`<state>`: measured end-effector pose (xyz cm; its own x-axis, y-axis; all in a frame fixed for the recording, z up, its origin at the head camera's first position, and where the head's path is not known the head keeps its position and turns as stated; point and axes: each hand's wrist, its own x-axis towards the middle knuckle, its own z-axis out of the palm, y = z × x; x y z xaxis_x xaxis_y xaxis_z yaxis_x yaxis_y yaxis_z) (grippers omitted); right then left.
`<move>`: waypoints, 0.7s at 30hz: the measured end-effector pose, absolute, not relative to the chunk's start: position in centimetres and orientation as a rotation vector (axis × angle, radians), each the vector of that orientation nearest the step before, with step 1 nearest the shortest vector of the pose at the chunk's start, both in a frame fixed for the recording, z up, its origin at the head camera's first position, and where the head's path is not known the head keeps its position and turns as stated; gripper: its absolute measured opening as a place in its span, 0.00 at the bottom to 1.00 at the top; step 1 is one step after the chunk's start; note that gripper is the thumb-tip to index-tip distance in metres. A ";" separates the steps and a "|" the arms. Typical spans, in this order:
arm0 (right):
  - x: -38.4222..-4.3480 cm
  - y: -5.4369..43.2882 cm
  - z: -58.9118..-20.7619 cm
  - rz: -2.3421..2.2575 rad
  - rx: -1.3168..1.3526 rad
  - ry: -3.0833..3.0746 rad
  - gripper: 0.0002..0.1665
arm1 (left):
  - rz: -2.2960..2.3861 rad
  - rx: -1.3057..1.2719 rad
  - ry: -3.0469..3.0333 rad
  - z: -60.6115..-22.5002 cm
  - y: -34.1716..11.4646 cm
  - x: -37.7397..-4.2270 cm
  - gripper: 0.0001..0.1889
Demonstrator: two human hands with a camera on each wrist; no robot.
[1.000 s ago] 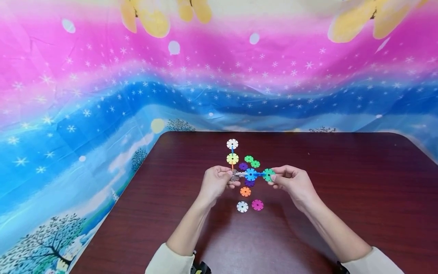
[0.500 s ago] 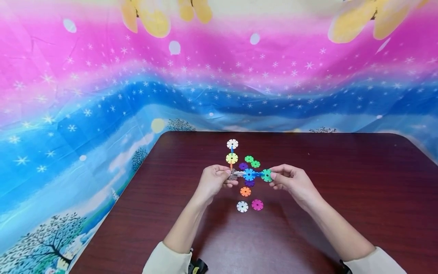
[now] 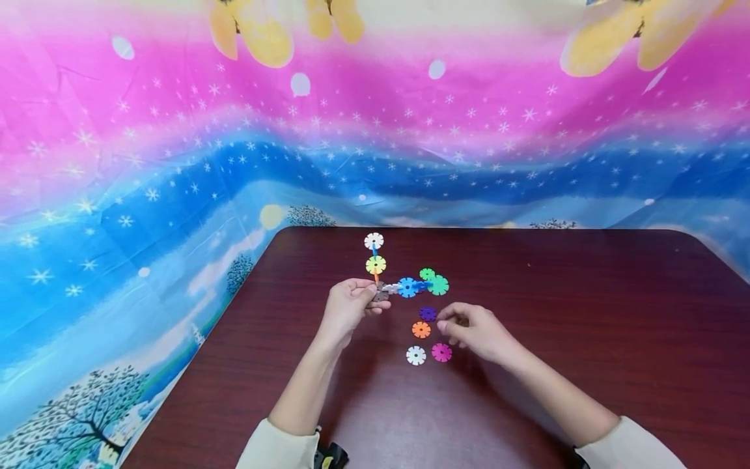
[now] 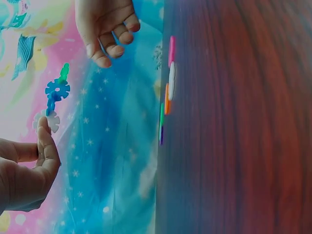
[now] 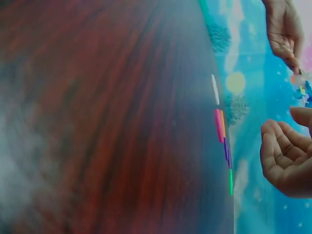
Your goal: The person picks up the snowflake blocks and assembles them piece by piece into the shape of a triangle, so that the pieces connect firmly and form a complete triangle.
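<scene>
Drape behind tbl, L fingers pinching & part-hiding brown disc, R fingers loosely curled nr purple disc

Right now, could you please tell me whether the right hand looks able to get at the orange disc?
Probably yes: the right hand appears to hold nothing, and the head view shows no other piece between it and the orange disc.

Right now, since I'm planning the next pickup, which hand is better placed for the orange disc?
Probably the right hand: it holds nothing and looks nearer the orange disc in the head view, while the left hand pinches the brown disc of the joined chain.
</scene>
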<state>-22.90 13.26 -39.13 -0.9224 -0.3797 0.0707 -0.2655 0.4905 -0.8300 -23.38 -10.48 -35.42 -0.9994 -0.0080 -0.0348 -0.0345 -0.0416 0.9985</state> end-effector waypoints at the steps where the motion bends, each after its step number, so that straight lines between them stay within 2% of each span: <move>1: -22.9 13.1 -39.3 -1.347 -0.604 2.647 0.11 | 2.259 -0.055 2.165 -35.4 -10.7 -23.4 0.09; 5: -23.1 12.5 -39.7 -0.992 -0.707 2.814 0.10 | 2.273 -0.082 2.167 -35.3 -11.3 -23.4 0.09; 10: -23.2 12.0 -40.4 -0.701 -0.679 2.851 0.14 | 2.275 -0.105 2.160 -35.5 -11.7 -23.5 0.09; 21: -23.2 11.4 -40.9 -0.604 -0.742 2.899 0.10 | 2.306 -0.106 2.130 -35.7 -12.1 -23.7 0.09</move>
